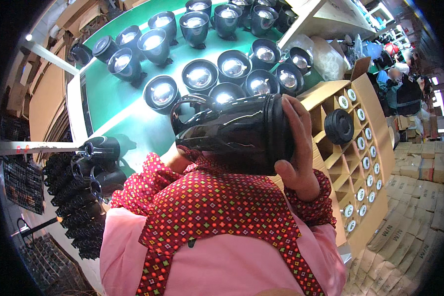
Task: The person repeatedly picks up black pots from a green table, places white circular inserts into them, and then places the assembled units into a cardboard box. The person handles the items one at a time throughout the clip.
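- The glossy black plastic jug body [232, 130] lies on its side, lifted close before the chest; the right hand [295, 148] clasps its ribbed base end; the left hand [175, 159] is mostly hidden beneath, its grasp impossible to tell.
- Judged step: checking the body above the green bench [108, 93]; the next move calls for a steady two-handed turn.

Jug body [232, 130] held sideways at centre, close before chest, right hand [296, 148] on its base end, handle to left. Behind it – open jugs [200, 76] in rows on table [113, 98]. Right – divided carton [350, 148], one jug [339, 127] in cell. Left, at table edge – single jug [101, 148]; stacked parts [79, 207] below.
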`<action>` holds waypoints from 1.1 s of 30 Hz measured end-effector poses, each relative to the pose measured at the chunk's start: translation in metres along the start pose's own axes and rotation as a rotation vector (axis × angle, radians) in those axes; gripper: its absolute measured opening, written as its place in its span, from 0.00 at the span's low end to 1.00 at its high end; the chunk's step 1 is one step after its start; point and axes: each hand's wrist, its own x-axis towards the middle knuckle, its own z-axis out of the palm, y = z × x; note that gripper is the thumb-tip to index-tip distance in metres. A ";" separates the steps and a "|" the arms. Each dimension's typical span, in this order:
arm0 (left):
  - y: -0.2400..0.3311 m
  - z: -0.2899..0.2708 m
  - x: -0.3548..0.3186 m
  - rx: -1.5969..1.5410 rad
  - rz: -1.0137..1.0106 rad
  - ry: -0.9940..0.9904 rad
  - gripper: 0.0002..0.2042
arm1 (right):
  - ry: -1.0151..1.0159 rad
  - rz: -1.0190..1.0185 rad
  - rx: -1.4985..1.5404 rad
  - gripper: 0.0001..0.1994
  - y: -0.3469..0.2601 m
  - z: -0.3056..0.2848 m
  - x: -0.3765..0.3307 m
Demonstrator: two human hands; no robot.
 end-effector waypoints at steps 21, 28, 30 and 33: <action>0.005 -0.063 0.042 0.151 0.298 0.192 0.17 | 0.054 0.261 0.494 0.55 -0.004 0.015 0.008; 0.056 0.006 0.015 0.843 0.671 0.102 0.18 | 0.168 0.335 0.552 0.50 -0.008 0.016 0.007; 0.052 0.004 0.014 0.680 0.646 0.093 0.18 | 0.197 0.284 0.496 0.52 -0.006 0.021 0.007; 0.044 0.002 0.014 0.322 0.491 0.097 0.17 | 0.229 0.169 0.438 0.50 0.003 0.025 -0.004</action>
